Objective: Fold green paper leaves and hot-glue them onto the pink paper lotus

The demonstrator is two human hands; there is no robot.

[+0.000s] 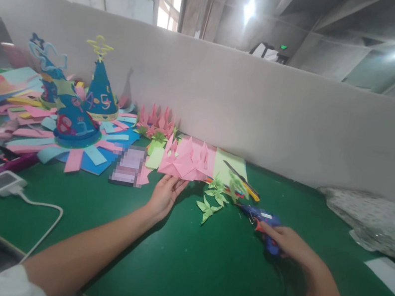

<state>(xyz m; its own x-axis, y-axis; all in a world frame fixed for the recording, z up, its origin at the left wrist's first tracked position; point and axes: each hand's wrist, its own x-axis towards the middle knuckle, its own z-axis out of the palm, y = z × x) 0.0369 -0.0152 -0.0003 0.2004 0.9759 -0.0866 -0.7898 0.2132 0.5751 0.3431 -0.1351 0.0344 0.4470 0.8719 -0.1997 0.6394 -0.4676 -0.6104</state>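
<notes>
My left hand [166, 194] is closed on the lower edge of a pink folded-paper flower [188, 161] with several pointed tips. My right hand [289, 244] grips a blue hot glue gun [260, 215], a finger at its orange trigger. The nozzle points left, toward several green folded-paper pieces [207, 210] lying on the table. Behind these, a yellow-handled utility knife [251, 190] rests near a light green paper sheet [235, 162].
Blue paper cone hats [103, 92] stand at the left among pink and blue paper strips [74, 160]. A blurred phone [129, 166] and a white charging cable [42, 204] lie on the green table [177, 266]. Plastic bags [377, 223] sit at the right, before a pale partition [264, 109].
</notes>
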